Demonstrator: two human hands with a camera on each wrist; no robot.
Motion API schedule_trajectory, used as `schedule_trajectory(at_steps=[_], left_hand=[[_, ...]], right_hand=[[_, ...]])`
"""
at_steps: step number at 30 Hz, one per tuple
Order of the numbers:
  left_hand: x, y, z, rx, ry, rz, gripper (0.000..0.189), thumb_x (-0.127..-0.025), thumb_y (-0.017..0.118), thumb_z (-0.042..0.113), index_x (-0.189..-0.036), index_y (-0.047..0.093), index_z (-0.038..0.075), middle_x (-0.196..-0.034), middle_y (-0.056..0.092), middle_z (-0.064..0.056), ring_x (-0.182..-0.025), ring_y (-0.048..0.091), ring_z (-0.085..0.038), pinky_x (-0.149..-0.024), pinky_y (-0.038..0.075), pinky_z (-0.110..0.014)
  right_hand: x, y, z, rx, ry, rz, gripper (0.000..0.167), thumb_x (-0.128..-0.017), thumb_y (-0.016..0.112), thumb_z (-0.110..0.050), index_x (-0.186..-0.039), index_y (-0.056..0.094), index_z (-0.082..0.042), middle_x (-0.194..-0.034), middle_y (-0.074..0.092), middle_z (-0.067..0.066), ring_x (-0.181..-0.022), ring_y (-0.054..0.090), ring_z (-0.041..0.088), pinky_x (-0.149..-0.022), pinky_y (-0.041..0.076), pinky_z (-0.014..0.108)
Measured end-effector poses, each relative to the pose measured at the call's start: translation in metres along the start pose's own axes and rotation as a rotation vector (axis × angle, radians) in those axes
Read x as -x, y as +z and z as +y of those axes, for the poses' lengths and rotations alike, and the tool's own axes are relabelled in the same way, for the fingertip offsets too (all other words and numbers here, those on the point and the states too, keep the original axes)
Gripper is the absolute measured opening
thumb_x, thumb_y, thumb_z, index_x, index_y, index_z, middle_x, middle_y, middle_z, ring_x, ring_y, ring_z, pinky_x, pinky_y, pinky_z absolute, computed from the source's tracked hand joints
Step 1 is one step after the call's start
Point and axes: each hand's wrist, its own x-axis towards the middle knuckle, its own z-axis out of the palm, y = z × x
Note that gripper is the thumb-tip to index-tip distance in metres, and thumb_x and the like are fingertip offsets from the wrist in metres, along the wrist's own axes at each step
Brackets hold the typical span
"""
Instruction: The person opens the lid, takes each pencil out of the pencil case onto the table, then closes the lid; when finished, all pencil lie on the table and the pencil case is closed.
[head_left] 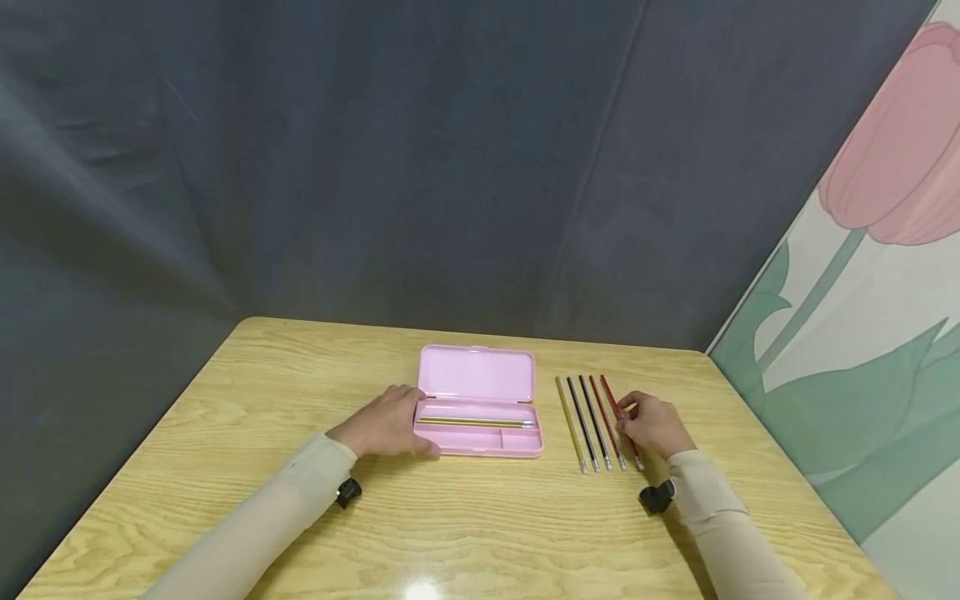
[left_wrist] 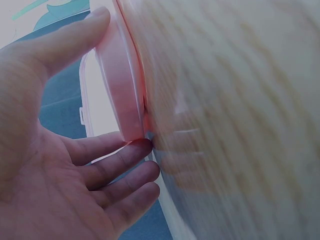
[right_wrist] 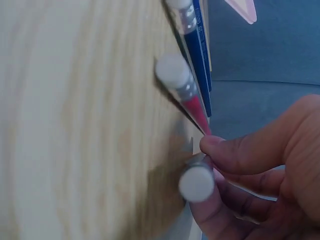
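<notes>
A pink pencil case (head_left: 461, 440) lies with its lid (head_left: 477, 373) swung back, and yellow pencils (head_left: 468, 422) lie lengthwise inside. My left hand (head_left: 386, 423) holds the case by its left end, thumb at the front corner and fingers toward the back; the left wrist view shows the thumb and fingers on the case's wall (left_wrist: 122, 90). To the right of the case, my right hand (head_left: 654, 422) pinches the outermost red pencil (head_left: 608, 395) between thumb and fingers. The white eraser (right_wrist: 196, 183) of that pencil faces the right wrist camera.
Left of the pinched pencil lie another red pencil (head_left: 605, 417), two dark blue pencils (head_left: 582, 422) and a yellow pencil (head_left: 570, 423), erasers toward me. Everything stands on a wooden table (head_left: 480, 525). A dark curtain (head_left: 450, 167) hangs behind, and a tulip-patterned panel (head_left: 885, 333) stands at the right.
</notes>
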Motion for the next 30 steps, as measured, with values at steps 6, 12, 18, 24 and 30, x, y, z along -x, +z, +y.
schedule_trajectory(at_steps=[6,12,18,24,30], left_hand=[[0.0,0.0,-0.001,0.003,0.0,0.007,0.098,-0.071,0.087,0.055,-0.146,0.049,0.005,-0.149,0.052,-0.012,-0.138,0.047,-0.029,-0.115,0.042,-0.048],[0.001,0.0,-0.001,0.005,0.003,0.007,0.097,-0.071,0.087,0.055,-0.146,0.049,0.005,-0.148,0.053,-0.012,-0.138,0.047,-0.03,-0.115,0.042,-0.049],[0.002,0.001,0.0,0.015,0.008,0.003,0.097,-0.071,0.088,0.054,-0.145,0.05,0.005,-0.148,0.052,-0.012,-0.138,0.047,-0.03,-0.115,0.041,-0.05],[0.0,0.001,-0.001,0.004,0.014,0.009,0.096,-0.072,0.087,0.055,-0.145,0.05,0.004,-0.148,0.053,-0.013,-0.138,0.047,-0.03,-0.115,0.041,-0.05],[0.0,0.001,-0.001,0.001,0.013,0.003,0.097,-0.072,0.087,0.055,-0.145,0.049,0.004,-0.148,0.053,-0.013,-0.138,0.047,-0.031,-0.115,0.041,-0.05]], right_hand=[[-0.001,0.0,-0.001,-0.016,0.018,-0.032,0.029,-0.09,0.069,-0.013,-0.116,0.064,0.0,-0.09,0.072,0.01,-0.066,0.063,0.015,-0.066,0.053,0.037],[-0.001,0.001,-0.004,-0.033,0.035,-0.055,0.033,-0.09,0.071,-0.013,-0.118,0.063,0.002,-0.091,0.071,0.012,-0.064,0.064,0.014,-0.062,0.053,0.033],[0.002,-0.004,-0.008,-0.039,-0.016,0.014,0.027,-0.093,0.067,-0.013,-0.114,0.065,0.003,-0.087,0.072,0.011,-0.062,0.062,0.014,-0.059,0.051,0.033],[-0.005,-0.013,-0.015,-0.121,-0.087,0.242,0.018,-0.096,0.065,-0.017,-0.108,0.069,-0.003,-0.091,0.072,0.011,-0.073,0.063,0.018,-0.066,0.049,0.031],[-0.01,-0.017,-0.041,-0.234,-0.172,0.361,0.018,-0.096,0.069,-0.019,-0.111,0.07,-0.009,-0.102,0.074,0.011,-0.094,0.071,0.025,-0.08,0.059,0.034]])
